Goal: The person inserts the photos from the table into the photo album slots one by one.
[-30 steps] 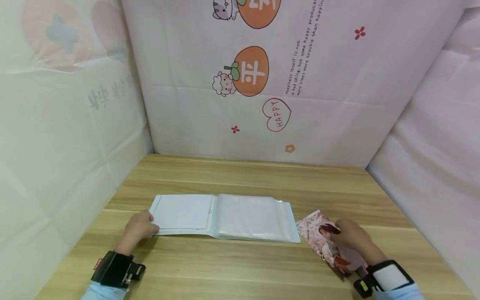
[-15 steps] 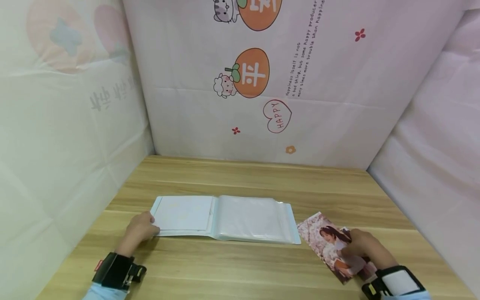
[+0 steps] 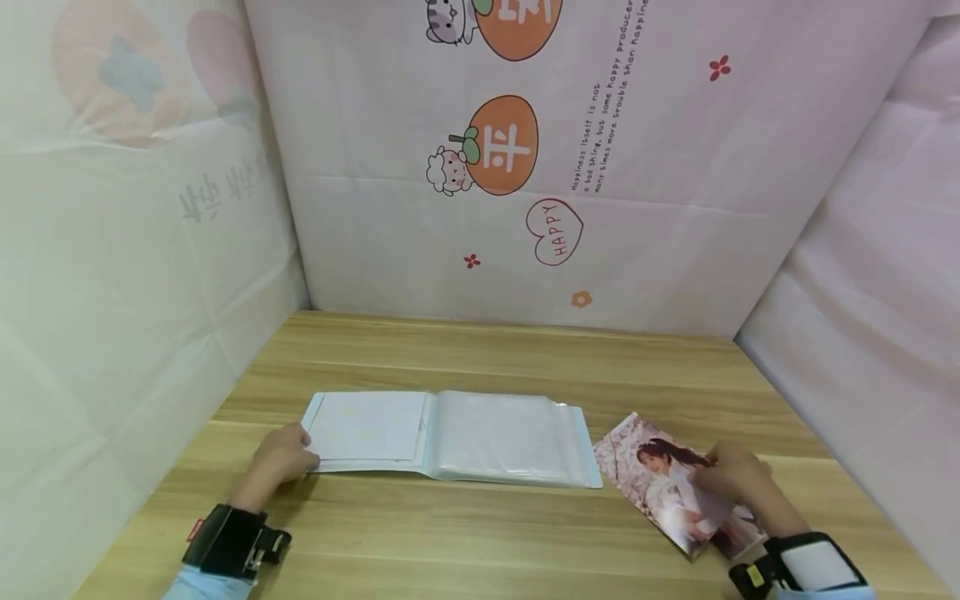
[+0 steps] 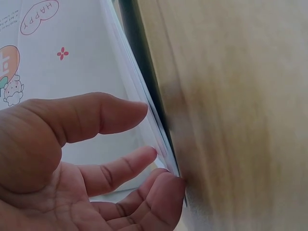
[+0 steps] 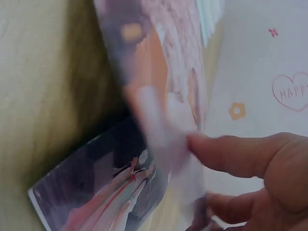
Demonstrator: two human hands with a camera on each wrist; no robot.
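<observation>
- Right hand (image 3: 738, 479) pinches the top photo (image 3: 663, 479) by its right edge, lifting it off a second photo (image 5: 103, 192) lying beneath
- The print looks thin, light, glossy and bendy; an edge pinch probably suits it best
- Left hand (image 3: 279, 457), fingers relaxed, rests against the near left corner of the open album (image 3: 450, 435), left of the photos on the wooden table (image 3: 487, 533)

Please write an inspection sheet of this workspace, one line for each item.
Surface: wooden table, bare at the back.
Job's things: open album lying flat; top photo lifted at one edge; another photo lies under it.
Clutter: nothing seen.
Hands: left hand rests at the album's left edge; right hand pinches the top photo.
Cables: nothing seen.
Surroundings: printed cloth walls on three sides.
</observation>
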